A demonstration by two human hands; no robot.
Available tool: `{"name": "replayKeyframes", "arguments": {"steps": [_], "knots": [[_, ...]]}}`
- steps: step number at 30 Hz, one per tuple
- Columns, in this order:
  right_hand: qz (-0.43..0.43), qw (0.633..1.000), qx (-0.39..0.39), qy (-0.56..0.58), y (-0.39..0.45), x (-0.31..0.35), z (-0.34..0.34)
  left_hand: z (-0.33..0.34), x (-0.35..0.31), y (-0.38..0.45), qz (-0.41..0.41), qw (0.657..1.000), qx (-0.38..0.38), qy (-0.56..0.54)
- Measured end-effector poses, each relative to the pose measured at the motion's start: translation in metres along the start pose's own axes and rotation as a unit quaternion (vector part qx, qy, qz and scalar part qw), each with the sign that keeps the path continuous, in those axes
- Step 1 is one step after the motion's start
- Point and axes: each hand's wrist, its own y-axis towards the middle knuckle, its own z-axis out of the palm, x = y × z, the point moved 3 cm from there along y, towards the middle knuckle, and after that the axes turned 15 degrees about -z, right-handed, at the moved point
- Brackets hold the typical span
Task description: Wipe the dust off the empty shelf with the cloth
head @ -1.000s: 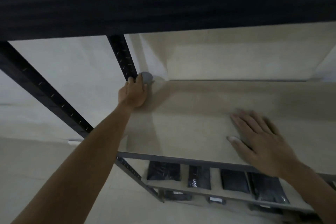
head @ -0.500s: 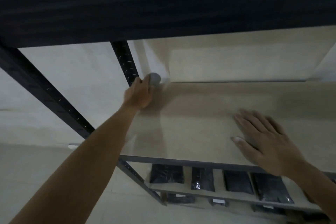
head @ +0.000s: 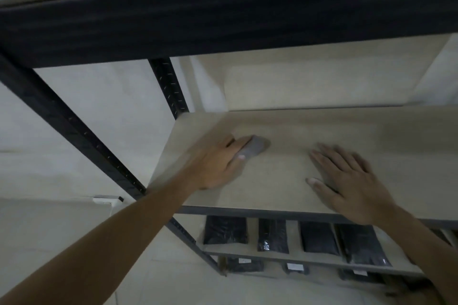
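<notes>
The empty shelf [head: 285, 131] is a pale wooden board in a dark metal rack. My left hand [head: 218, 163] presses a small grey cloth [head: 255, 146] flat on the board's left part; only the cloth's far end shows past my fingers. My right hand [head: 347, 181] lies flat on the board to the right, fingers spread, holding nothing.
A dark crossbeam [head: 223, 15] of the shelf above hangs close over the board. Dark slotted posts [head: 168, 84] stand at the left corners. Several black packets [head: 272, 235] lie on the lower shelf. A pale wall runs behind and to the left.
My left hand has slid the cloth from the back left corner toward the front and right. My right hand has stayed in place on the board.
</notes>
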Motion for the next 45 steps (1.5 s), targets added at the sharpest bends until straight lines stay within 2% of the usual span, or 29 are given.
{"name": "replayKeyframes", "arguments": {"steps": [3,5,8,11,16,18,21,23,27,31,36,37,41,45], "knots": [[0.001,1.000,0.003,-0.004,0.002,-0.002,0.003,-0.017,0.026,0.026,-0.082,0.995,-0.050,0.022],[-0.002,1.000,0.000,-0.006,0.002,-0.002,0.003,-0.020,0.041,0.039,-0.133,0.989,-0.051,0.036],[-0.003,1.000,-0.006,-0.005,0.000,-0.002,0.003,-0.008,0.041,0.035,-0.150,0.986,-0.042,0.052],[-0.005,1.000,-0.006,-0.004,0.001,-0.002,0.004,0.002,0.019,0.011,-0.101,0.992,-0.040,0.058],[-0.006,1.000,-0.002,-0.010,0.001,-0.003,0.003,0.018,-0.035,-0.052,0.049,0.998,-0.016,0.044],[-0.005,1.000,-0.006,-0.010,0.001,-0.004,0.002,0.011,-0.034,-0.050,0.049,0.998,-0.023,0.014],[-0.008,1.000,-0.011,-0.013,0.002,-0.003,0.002,-0.002,-0.004,-0.013,-0.026,0.997,-0.069,0.015],[-0.009,1.000,-0.007,-0.009,0.002,-0.003,0.002,0.002,0.011,0.004,-0.056,0.995,-0.064,0.044],[-0.013,1.000,-0.009,-0.014,0.001,-0.003,0.002,0.015,0.004,-0.013,-0.009,0.991,-0.098,0.095],[-0.016,1.000,-0.003,-0.017,0.000,-0.004,0.003,0.020,-0.035,-0.053,-0.014,0.994,-0.050,0.096],[-0.019,1.000,0.005,0.003,0.000,-0.005,0.001,0.017,-0.078,-0.104,0.089,0.994,0.056,0.023],[-0.026,1.000,0.008,0.012,0.000,-0.007,0.000,0.009,-0.079,-0.104,0.089,0.994,0.062,0.006],[-0.046,0.998,0.001,0.044,-0.009,-0.023,-0.013,-0.023,-0.038,-0.055,-0.016,1.000,0.007,-0.025],[-0.007,0.999,-0.027,0.032,-0.038,-0.063,-0.022,-0.036,0.003,0.024,-0.161,0.986,-0.035,-0.011]]}}
